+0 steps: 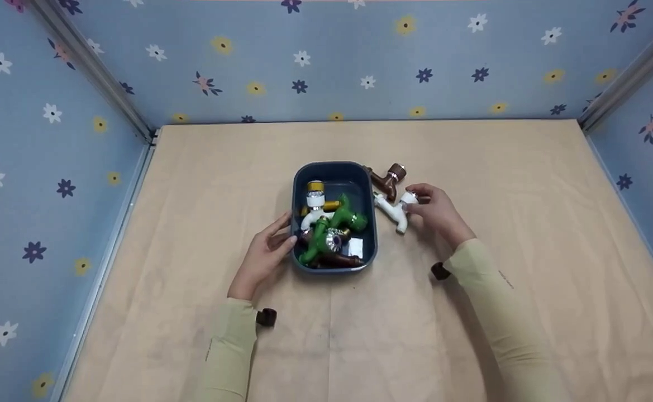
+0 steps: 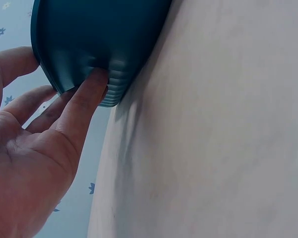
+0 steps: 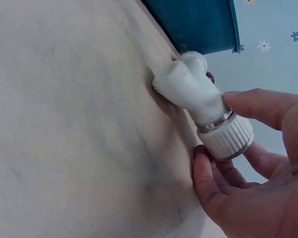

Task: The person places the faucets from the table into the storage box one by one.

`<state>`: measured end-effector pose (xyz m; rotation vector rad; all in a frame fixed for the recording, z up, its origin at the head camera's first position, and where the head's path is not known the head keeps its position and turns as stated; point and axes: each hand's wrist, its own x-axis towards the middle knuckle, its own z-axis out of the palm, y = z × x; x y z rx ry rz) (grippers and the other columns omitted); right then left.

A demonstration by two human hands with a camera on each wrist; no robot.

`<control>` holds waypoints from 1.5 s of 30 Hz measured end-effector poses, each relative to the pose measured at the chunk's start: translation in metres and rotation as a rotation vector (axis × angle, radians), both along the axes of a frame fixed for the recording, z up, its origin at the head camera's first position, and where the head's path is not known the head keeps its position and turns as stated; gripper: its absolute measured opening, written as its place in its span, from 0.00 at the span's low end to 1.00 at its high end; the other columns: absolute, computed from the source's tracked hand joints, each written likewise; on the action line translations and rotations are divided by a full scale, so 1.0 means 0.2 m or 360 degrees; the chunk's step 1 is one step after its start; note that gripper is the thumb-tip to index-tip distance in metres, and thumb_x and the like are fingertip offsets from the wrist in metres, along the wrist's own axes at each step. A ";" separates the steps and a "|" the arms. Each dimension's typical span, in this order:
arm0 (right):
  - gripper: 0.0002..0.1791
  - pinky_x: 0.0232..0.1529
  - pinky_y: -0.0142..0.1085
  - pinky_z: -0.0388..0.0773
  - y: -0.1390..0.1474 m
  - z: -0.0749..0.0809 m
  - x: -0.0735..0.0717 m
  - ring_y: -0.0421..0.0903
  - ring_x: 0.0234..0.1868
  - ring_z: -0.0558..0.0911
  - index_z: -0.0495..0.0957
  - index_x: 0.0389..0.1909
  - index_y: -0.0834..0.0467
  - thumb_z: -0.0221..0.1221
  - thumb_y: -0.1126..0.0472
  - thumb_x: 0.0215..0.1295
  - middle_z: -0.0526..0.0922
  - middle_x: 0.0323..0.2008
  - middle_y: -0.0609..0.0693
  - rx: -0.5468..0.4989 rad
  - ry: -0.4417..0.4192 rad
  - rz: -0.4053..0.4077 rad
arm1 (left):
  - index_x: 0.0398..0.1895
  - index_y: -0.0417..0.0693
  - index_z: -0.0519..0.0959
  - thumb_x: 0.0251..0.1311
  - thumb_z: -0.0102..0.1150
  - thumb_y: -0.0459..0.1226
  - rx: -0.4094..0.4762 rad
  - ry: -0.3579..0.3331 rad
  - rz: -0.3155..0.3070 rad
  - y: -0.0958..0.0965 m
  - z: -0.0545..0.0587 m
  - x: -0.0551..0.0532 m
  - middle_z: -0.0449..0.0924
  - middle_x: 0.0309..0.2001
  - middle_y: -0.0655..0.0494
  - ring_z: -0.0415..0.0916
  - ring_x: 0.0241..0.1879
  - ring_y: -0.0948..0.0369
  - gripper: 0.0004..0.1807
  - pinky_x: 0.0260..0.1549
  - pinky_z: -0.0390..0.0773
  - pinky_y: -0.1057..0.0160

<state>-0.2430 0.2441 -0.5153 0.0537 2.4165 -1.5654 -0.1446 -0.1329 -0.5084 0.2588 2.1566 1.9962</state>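
A dark blue plastic bin (image 1: 374, 240) stands mid-table with several taps heaped in it: green taps (image 1: 348, 216), a white tap with a gold end (image 1: 315, 200), and brown ones partly covered. My left hand (image 1: 259, 257) touches the bin's left side, fingers fairly straight; in the left wrist view its fingertips meet the outer wall (image 2: 99, 34). On the right, my right hand (image 1: 442, 216) holds a white tap (image 3: 188, 87) by its ribbed knob, thumb on the body and fingers beneath the knob. The tap lies beside the bin, its far end right at the bin's wall.
A brown tap (image 1: 385, 183) lies against the bin's right side, just beyond the white tap. Beige cloth (image 1: 192, 195) covers the table. Blue flower-patterned panels (image 1: 337, 67) rise at the back and both sides. A small dark device sits at each wrist.
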 end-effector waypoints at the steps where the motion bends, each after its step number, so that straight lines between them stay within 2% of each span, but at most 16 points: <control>1: 0.27 0.61 0.43 0.64 0.00 0.00 0.00 0.54 0.57 0.71 0.72 0.60 0.64 0.64 0.67 0.58 0.73 0.54 0.60 -0.0006 -0.0012 -0.0003 | 0.72 0.39 0.57 0.67 0.54 0.31 -0.0001 -0.0009 0.0002 0.00 0.00 0.00 0.56 0.70 0.40 0.65 0.62 0.42 0.32 0.58 0.69 0.53; 4: 0.28 0.60 0.40 0.65 0.00 0.00 0.01 0.53 0.55 0.72 0.71 0.61 0.66 0.63 0.68 0.58 0.74 0.54 0.60 -0.0026 -0.0028 -0.0004 | 0.72 0.39 0.57 0.66 0.54 0.31 -0.0005 -0.0014 0.0003 0.00 0.00 0.00 0.56 0.70 0.40 0.65 0.62 0.42 0.32 0.58 0.69 0.52; 9: 0.26 0.55 0.37 0.70 -0.01 0.01 0.03 0.48 0.49 0.74 0.69 0.60 0.69 0.60 0.71 0.59 0.74 0.51 0.60 -0.0203 -0.0078 -0.0044 | 0.72 0.39 0.57 0.67 0.54 0.30 0.0010 0.0003 -0.0005 0.00 0.00 0.00 0.56 0.70 0.39 0.65 0.62 0.41 0.32 0.56 0.71 0.53; 11: 0.25 0.56 0.39 0.71 -0.01 0.01 0.04 0.48 0.49 0.74 0.68 0.60 0.70 0.58 0.70 0.62 0.73 0.52 0.60 -0.0303 -0.0133 -0.0069 | 0.72 0.39 0.57 0.67 0.54 0.30 0.0020 -0.0004 -0.0005 0.00 0.00 0.00 0.57 0.70 0.39 0.65 0.62 0.41 0.32 0.54 0.73 0.55; 15: 0.23 0.56 0.42 0.71 0.00 0.02 0.04 0.46 0.49 0.74 0.68 0.61 0.69 0.55 0.66 0.67 0.72 0.53 0.58 -0.0405 -0.0224 -0.0108 | 0.72 0.40 0.57 0.67 0.54 0.31 0.0032 -0.0026 -0.0003 0.00 0.00 0.00 0.57 0.70 0.39 0.64 0.63 0.42 0.32 0.49 0.76 0.57; 19: 0.22 0.58 0.44 0.71 0.01 0.02 0.06 0.46 0.48 0.75 0.67 0.61 0.69 0.53 0.66 0.68 0.72 0.53 0.57 -0.0479 -0.0276 -0.0127 | 0.72 0.41 0.57 0.67 0.54 0.31 0.0028 -0.0032 0.0002 0.00 0.00 0.01 0.57 0.70 0.39 0.65 0.62 0.41 0.32 0.49 0.77 0.57; 25: 0.23 0.59 0.46 0.70 0.00 0.03 0.09 0.48 0.48 0.77 0.66 0.61 0.69 0.56 0.68 0.66 0.71 0.52 0.58 -0.0659 -0.0371 -0.0171 | 0.72 0.40 0.57 0.67 0.54 0.30 0.0010 0.0001 0.0001 0.00 0.00 0.00 0.57 0.69 0.38 0.65 0.62 0.41 0.32 0.51 0.75 0.58; 33: 0.21 0.58 0.48 0.71 0.02 0.02 0.12 0.46 0.45 0.78 0.67 0.59 0.69 0.55 0.68 0.67 0.73 0.51 0.59 -0.0650 -0.0323 -0.0132 | 0.72 0.39 0.57 0.67 0.54 0.30 0.0009 0.0015 0.0001 0.01 0.00 0.00 0.57 0.70 0.38 0.65 0.62 0.41 0.31 0.56 0.71 0.54; 38: 0.23 0.58 0.48 0.70 0.05 0.03 0.14 0.47 0.45 0.79 0.66 0.61 0.71 0.56 0.69 0.66 0.73 0.51 0.60 -0.0695 -0.0325 -0.0161 | 0.72 0.39 0.58 0.67 0.54 0.30 0.0014 0.0009 0.0003 0.00 0.00 0.00 0.58 0.69 0.37 0.66 0.62 0.41 0.31 0.57 0.71 0.55; 45: 0.23 0.60 0.52 0.67 0.09 0.06 0.16 0.49 0.45 0.79 0.65 0.60 0.73 0.54 0.69 0.67 0.72 0.51 0.62 -0.0720 -0.0280 -0.0146 | 0.72 0.37 0.57 0.66 0.53 0.29 0.0083 0.0015 -0.0014 0.00 -0.01 0.00 0.58 0.69 0.36 0.65 0.62 0.41 0.32 0.46 0.78 0.60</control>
